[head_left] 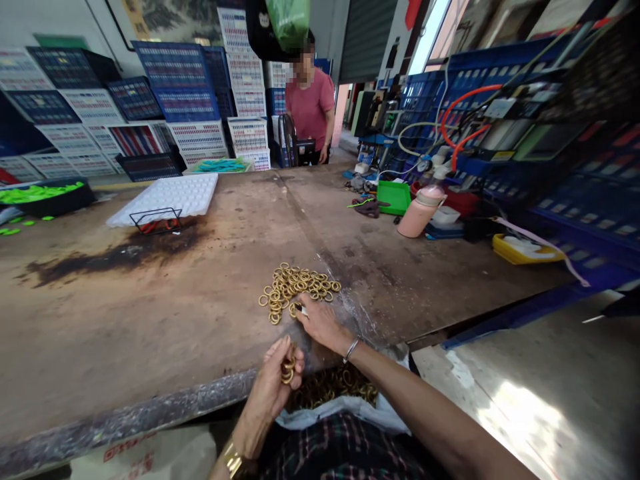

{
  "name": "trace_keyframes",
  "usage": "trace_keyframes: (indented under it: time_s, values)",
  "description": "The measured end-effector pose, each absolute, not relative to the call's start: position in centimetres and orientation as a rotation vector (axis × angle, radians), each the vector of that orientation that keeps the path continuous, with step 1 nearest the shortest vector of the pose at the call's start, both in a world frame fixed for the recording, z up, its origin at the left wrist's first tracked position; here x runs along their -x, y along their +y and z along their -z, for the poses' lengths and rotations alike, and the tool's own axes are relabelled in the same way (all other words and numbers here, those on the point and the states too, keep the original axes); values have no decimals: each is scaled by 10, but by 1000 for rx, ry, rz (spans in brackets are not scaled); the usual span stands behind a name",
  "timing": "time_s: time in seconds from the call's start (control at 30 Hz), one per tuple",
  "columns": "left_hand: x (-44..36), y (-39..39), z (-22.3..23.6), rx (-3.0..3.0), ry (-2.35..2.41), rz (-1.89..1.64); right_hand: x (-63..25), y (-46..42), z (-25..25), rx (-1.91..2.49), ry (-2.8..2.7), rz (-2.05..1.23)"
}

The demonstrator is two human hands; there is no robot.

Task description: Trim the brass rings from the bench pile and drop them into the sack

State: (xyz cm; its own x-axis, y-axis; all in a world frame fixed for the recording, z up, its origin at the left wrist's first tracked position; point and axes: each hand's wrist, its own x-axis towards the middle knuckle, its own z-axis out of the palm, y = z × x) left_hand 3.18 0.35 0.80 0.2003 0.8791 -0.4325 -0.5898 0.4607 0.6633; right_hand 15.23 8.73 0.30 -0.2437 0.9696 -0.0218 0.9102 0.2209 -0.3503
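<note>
My left hand (281, 372), just over the table's front edge, is closed round several brass-coloured rings (287, 371) that show between thumb and fingers. To its right and farther forward, my right hand (323, 324) reaches to a loose pile of the same rings (300, 283) on the table. Its fingertips pinch at a ring (293, 311) on the near side of the pile. A small black-and-white piece (301, 309) shows at those fingers; what it is I cannot make out. Below my hands, an open white bag (340, 404) in my lap holds many more rings.
The brown wooden table (240, 233) bears a white tray (167, 197), a dark basin of green pieces (45, 195), a pink bottle (421, 212), a green tray (393, 197) and a yellow tray (525, 249). A person (310, 100) stands across the table before stacked crates (175, 83).
</note>
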Motion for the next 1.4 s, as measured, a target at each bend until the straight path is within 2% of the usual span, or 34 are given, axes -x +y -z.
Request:
trace_keyframes:
  time_s: [0.37, 0.73, 1.13, 1.4]
  values:
    - [-23, 8, -4, -305, 787, -1058, -172, 93, 11, 1747, -2301, -460]
    - [-30, 21, -6, -235, 858, -1022, -200, 79, 8, 1551, -1814, -936]
    - [-46, 28, 4, -782, 1074, -1125, -173, 58, -2, 1345, -1368, -1430]
    - [-43, 28, 3, -734, 1107, -1137, -169, 55, 3, 1347, -1384, -1407]
